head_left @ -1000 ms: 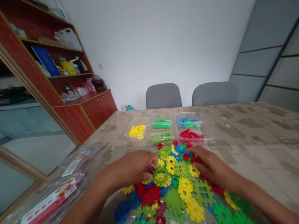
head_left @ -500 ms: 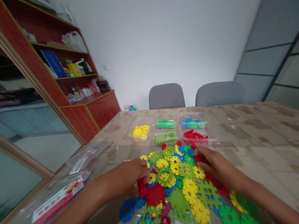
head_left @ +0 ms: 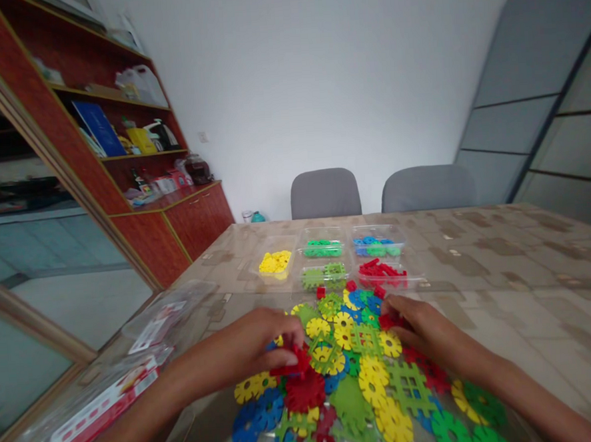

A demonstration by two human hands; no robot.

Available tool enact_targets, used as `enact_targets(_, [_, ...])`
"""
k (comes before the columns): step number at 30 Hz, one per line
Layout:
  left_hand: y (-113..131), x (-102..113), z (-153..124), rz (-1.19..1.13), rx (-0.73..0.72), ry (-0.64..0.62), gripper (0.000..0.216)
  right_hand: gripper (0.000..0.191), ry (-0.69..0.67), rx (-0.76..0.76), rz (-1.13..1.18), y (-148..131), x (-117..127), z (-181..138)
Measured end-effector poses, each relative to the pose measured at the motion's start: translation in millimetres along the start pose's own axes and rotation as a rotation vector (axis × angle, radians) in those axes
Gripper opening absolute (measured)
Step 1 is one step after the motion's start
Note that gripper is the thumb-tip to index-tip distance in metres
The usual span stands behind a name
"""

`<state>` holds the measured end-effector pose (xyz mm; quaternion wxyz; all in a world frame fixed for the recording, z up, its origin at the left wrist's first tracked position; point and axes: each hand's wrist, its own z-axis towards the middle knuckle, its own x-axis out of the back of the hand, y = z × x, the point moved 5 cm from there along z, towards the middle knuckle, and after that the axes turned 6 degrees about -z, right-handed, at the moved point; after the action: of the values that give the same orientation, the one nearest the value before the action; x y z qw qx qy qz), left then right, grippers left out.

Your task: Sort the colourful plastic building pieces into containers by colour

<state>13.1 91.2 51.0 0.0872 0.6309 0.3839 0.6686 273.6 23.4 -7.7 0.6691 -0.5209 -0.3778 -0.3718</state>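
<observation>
A spread pile of plastic building pieces lies in front of me: yellow flower discs (head_left: 372,379), blue discs (head_left: 245,425), green discs (head_left: 449,430) and light green lattice squares (head_left: 410,387). My left hand (head_left: 272,336) is closed on red plastic pieces (head_left: 299,362) over the pile's left side, just above a red disc (head_left: 306,388). At the pile's far right edge, my right hand (head_left: 414,317) has its fingers closed on a red piece (head_left: 389,321), partly hidden by them.
Clear plastic boxes behind the pile hold sorted pieces: yellow (head_left: 275,263), green (head_left: 322,248), light green (head_left: 323,276), blue and green (head_left: 377,246), red (head_left: 383,271). Plastic packaging with a printed card (head_left: 104,406) lies left. Two grey chairs (head_left: 325,192) stand beyond the table.
My left hand has moved slightly up and right with the red pieces, uncovering yellow and blue discs beneath. My right hand stays at about the same spot. The view has shifted slightly.
</observation>
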Motion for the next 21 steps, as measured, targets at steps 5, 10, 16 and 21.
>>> enact_targets(5, [33,22,67,0.043,-0.134,0.306,0.006,0.008,0.075,-0.018,-0.001,8,15,3])
enact_targets(10, [40,26,153,0.157,-0.105,0.474,0.009,0.008,0.142,-0.052,-0.030,27,25,4])
enact_targets(16, [26,11,191,0.168,-0.073,0.476,0.028,0.007,0.229,-0.074,-0.060,45,41,1])
enact_targets(21, [7,8,142,0.102,-0.085,0.518,0.047,0.011,0.348,-0.121,-0.088,62,59,6])
